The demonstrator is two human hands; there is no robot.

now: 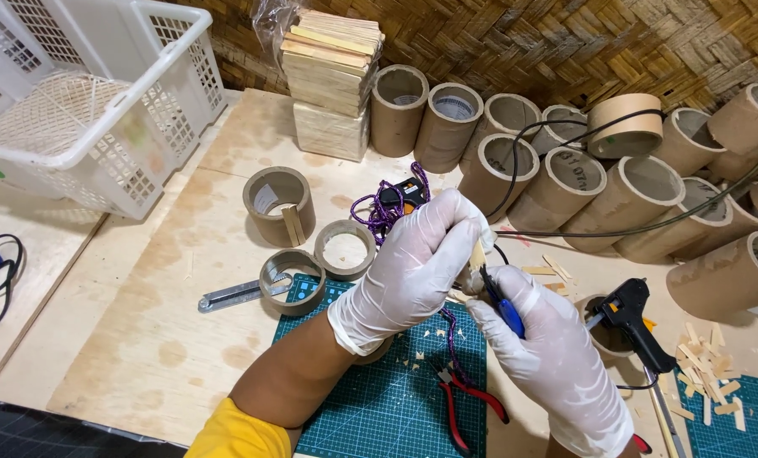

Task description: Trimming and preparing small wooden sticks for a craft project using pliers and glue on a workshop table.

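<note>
Left hand (413, 267), in a white glove: clenched around a small pale wooden stick (477, 254), held upright above the green cutting mat (370, 407). Right hand (557, 365), also gloved: grasping a blue-handled cutting tool (504, 312), its tip touching the stick's lower end. Below the hands, on the mat: red-handled pliers (464, 403), purple cord (454, 339), scattered wood chips. Just behind the left hand: a tangle of purple cord with a black and orange tool (396, 199). To the left, on the plywood tabletop (142, 339): three short cardboard rings (290, 280), one with wooden sticks leaning on it, and a metal ruler (231, 295). To the right: black glue gun (632, 321) standing in a cardboard ring, beside a heap of cut wood pieces (705, 373) and a second green mat. Rear row: many cardboard tubes (557, 178) lying on their sides against a woven wall, black cable across them; a stack of wooden sticks (330, 72). Far left: white plastic basket (99, 102).
</note>
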